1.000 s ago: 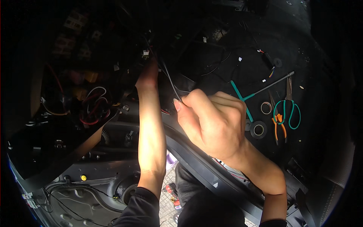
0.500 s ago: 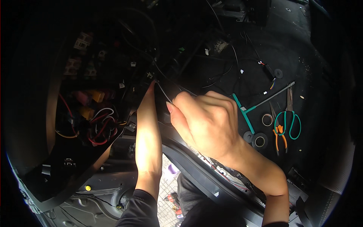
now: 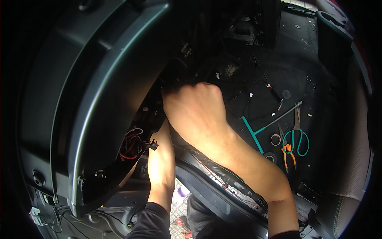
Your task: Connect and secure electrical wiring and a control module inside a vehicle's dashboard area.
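My right hand (image 3: 195, 109) is bent over with its knuckles up, beside the dark cavity under the dashboard panel (image 3: 105, 95). Its fingers are curled under and out of sight, so what they hold is hidden. My left forearm (image 3: 162, 159) reaches up into the same cavity, passing behind the right hand. The left hand itself is hidden by the right hand and the shadow. Next to the left forearm hang a small black connector (image 3: 153, 145) and a bundle of red and white wires (image 3: 133, 145).
On the dark carpet to the right lie a green-handled T-shaped tool (image 3: 254, 133), green-handled scissors (image 3: 296, 139), orange-handled pliers (image 3: 289, 156), a tape roll (image 3: 275, 139) and a wired module (image 3: 275, 95). A door sill (image 3: 207, 195) runs below my arms. A seat (image 3: 350, 171) stands at right.
My view has shifted, and the dashboard panel now fills much of the left side. My right hand has moved up and left, over the left hand; the thin cable it pinched is now out of sight.
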The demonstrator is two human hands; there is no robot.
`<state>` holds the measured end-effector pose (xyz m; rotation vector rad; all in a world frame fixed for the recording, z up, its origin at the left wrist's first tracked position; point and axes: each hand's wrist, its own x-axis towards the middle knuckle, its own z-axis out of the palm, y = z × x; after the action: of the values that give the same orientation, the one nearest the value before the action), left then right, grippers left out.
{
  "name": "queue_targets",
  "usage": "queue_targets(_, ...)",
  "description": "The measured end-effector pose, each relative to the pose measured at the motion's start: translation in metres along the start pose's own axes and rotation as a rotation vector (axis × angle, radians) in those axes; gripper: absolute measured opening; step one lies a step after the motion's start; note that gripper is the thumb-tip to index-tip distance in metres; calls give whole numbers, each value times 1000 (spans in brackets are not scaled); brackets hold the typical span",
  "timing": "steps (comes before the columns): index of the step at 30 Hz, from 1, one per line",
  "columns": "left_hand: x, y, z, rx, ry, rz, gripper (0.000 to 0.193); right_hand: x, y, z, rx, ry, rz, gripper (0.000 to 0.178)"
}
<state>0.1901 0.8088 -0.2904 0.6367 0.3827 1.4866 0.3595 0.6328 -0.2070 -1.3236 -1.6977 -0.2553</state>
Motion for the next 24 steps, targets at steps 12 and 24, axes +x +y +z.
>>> queue_targets(12,-8,-2,3,21,74,16,43,9,-4,10,-19,250,4,10)
queue_targets(24,-11,-3,3,73,81,23,40,14,-15,19,-26,-68,65,18)
